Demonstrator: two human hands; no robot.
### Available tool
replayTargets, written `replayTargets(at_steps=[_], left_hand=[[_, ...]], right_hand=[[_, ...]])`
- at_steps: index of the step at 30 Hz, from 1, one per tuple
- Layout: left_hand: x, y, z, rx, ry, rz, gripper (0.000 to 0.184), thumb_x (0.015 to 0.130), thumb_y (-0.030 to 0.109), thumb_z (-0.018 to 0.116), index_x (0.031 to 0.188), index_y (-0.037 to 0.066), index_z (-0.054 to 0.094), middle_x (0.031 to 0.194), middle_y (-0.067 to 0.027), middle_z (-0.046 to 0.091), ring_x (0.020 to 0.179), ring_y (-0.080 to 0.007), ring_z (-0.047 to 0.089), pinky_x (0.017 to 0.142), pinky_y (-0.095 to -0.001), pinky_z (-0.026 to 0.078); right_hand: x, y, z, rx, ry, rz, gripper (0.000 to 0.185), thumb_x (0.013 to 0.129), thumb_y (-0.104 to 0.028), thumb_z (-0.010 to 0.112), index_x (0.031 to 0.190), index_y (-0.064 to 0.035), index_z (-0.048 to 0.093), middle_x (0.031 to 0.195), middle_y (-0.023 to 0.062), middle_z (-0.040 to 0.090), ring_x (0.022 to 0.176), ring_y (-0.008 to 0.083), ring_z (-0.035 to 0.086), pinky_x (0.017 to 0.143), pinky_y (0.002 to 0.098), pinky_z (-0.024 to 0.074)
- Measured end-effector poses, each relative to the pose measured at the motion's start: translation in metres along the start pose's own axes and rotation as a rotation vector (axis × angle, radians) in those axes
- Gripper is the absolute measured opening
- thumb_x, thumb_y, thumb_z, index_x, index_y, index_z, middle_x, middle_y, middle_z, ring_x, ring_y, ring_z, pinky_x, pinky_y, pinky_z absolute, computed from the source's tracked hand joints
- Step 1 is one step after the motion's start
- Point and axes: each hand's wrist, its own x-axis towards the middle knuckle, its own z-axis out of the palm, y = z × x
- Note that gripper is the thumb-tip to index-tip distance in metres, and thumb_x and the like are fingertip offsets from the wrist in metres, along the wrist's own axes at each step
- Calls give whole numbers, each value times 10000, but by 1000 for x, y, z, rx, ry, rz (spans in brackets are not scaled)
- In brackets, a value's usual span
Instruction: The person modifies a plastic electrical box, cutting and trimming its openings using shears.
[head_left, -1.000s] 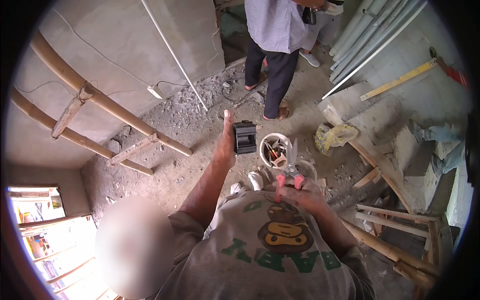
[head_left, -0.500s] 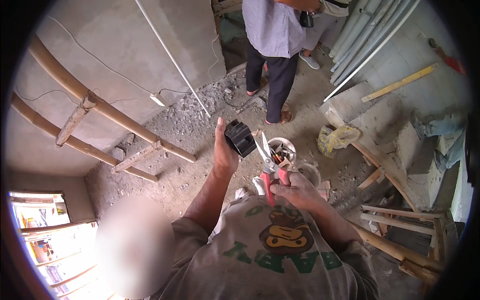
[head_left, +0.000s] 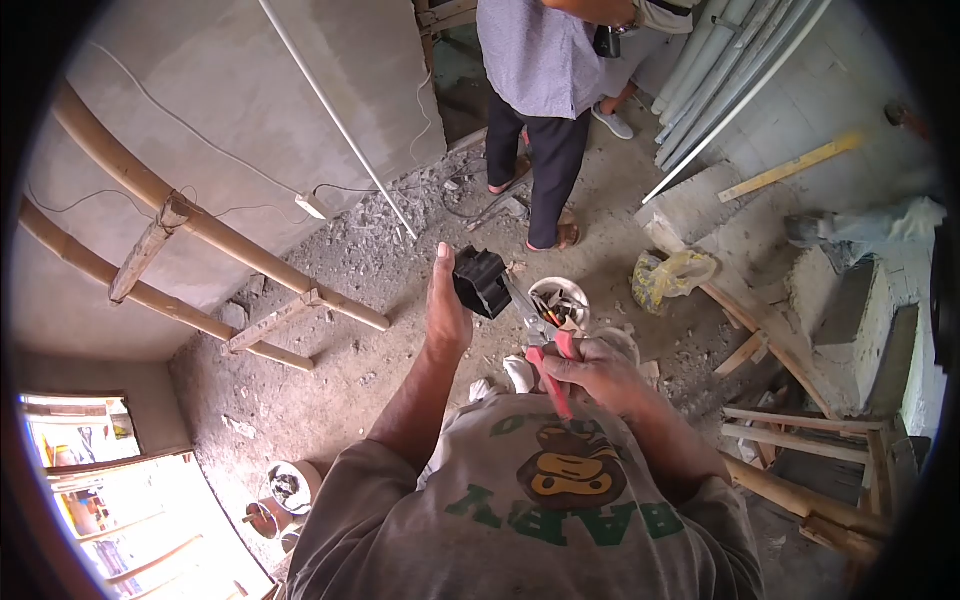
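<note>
My left hand (head_left: 448, 318) holds a black plastic electrical box (head_left: 482, 280) with its thumb pointing up beside it. The box is tilted, and its ribbed, notched side faces right. In my right hand (head_left: 598, 376) are red-handled snips (head_left: 556, 385), fingers closed round the grips. Their metal blades point up and left and reach the right edge of the box. Whether plastic lies between the blades I cannot tell. Just beyond the snips stands a white bucket (head_left: 584, 292) with several tools in it.
A person (head_left: 545, 60) stands ahead on the rubble-strewn floor. A bamboo ladder (head_left: 250, 260) leans at the left. Grey pipes (head_left: 715, 85) and concrete blocks (head_left: 700, 195) are at the right, near a yellow plastic bag (head_left: 670, 280). More buckets (head_left: 300, 485) stand lower left.
The snips have moved to the box, and their blades, spread apart before, are now closer together. The box has tilted slightly. The blurred patch at lower left is gone, and buckets show there.
</note>
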Motion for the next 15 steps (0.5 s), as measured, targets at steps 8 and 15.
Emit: replayTargets(at_steps=[8,15], left_hand=[[9,-12,-13,29,100,-33,513,949,560,476,1080,80,601,951,-69,670,841,-198,659,764,-339,533],[3,-10,-14,11,55,-82,595,917,558,514,1154,17,581,990,-109,668,840,-214,668,758,-356,548]], right_hand=[[0,-1,2,146,-75,-13,351,952,-304,601,1111,9,609,880,72,662,800,128,639,719,272,501],[5,4,7,150,-114,-19,276,973,-278,578,981,-2,579,714,58,623,612,120,603,554,263,473]])
